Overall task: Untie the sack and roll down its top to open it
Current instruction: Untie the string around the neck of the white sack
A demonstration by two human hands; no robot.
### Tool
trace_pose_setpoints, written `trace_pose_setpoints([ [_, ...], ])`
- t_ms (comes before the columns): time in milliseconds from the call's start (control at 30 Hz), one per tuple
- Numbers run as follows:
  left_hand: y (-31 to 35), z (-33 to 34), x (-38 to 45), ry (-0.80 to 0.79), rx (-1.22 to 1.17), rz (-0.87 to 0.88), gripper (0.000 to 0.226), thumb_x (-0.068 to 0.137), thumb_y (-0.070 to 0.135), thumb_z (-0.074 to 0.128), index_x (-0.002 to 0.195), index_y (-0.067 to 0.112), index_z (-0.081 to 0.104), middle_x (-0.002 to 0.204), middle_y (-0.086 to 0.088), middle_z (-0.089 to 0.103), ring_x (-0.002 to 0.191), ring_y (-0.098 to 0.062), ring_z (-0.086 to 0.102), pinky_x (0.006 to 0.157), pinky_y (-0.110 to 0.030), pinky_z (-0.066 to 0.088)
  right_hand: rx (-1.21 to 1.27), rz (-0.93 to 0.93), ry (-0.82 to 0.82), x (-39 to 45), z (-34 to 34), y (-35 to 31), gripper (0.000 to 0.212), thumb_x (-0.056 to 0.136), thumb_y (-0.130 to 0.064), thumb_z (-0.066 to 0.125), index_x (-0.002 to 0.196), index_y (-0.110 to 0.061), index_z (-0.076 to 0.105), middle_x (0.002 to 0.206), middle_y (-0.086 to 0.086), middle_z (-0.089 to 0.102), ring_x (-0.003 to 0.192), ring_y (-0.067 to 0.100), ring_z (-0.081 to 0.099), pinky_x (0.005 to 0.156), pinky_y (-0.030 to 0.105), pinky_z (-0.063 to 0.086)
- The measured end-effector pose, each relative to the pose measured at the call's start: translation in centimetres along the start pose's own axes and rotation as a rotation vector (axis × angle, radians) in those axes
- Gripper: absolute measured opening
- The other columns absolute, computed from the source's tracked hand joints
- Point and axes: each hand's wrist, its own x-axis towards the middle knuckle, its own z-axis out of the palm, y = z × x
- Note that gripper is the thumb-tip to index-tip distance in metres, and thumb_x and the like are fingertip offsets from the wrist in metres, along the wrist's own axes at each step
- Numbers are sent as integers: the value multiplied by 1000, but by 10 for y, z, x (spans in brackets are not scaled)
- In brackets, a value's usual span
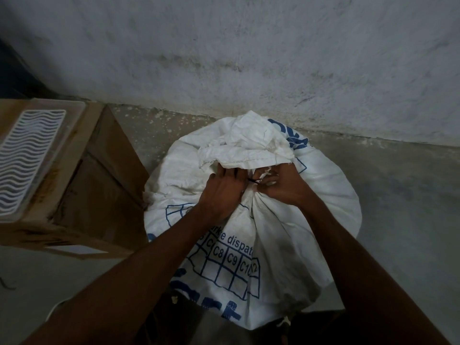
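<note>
- White woven sack (251, 220), printed with blue grid and lettering, standing on the concrete floor (388, 185) near the base of the stained wall (249, 58), directly below the camera.
- Neck of sack gathered tight into a bunch, loose top (246, 145) flopped over away from the person; judged as not yet untied, top not yet rolled.
- Thin dark tie (254, 180) visible at the gathered neck, between the two hands.
- Left hand (221, 195) pressed against the left of the neck, fingers curled into the bunched cloth, probably to steady the sack while the knot is worked.
- Right hand (283, 188) at the right of the neck, fingers narrow and curled near the tie, apparently pinching at it; exact hold on the tie too small to tell.
- Both hands close together because the knot sits between them: one bracing, one picking.
- Cardboard box (94, 183) just beside the sack on the left, with a clear plastic tray (34, 155) carrying a white wavy grid resting on top.
</note>
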Motion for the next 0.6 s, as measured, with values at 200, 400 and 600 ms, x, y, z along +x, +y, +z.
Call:
trace_pose_setpoints([
  [200, 2, 2, -3, 130, 176, 130, 11, 77, 7, 60, 86, 8, 66, 70, -11, 65, 60, -27, 63, 59, -35, 51, -165, -280, 255, -2, 10, -1, 21, 63, -4, 74, 83, -7, 69, 82, 4, 71, 84, 11, 66, 82, 17, 52],
  [400, 3, 1, -1, 240, 80, 216, 14, 79, 9, 54, 75, 7, 67, 64, -10, 65, 54, -25, 64, 53, -30, 52, -350, -386, 297, -6, 17, -8, 15, 64, 0, 69, 79, -3, 70, 73, 10, 70, 71, 29, 69, 70, 29, 54],
  [600, -11, 14, -11, 75, -310, 150, 37, 94, 28, 47, 94, -1, 69, 88, -18, 71, 81, -32, 71, 80, -40, 53, -421, -420, 305, -7, 23, 2, 12, 63, -3, 70, 75, -3, 66, 69, 16, 65, 59, 35, 65, 51, 33, 51],
])
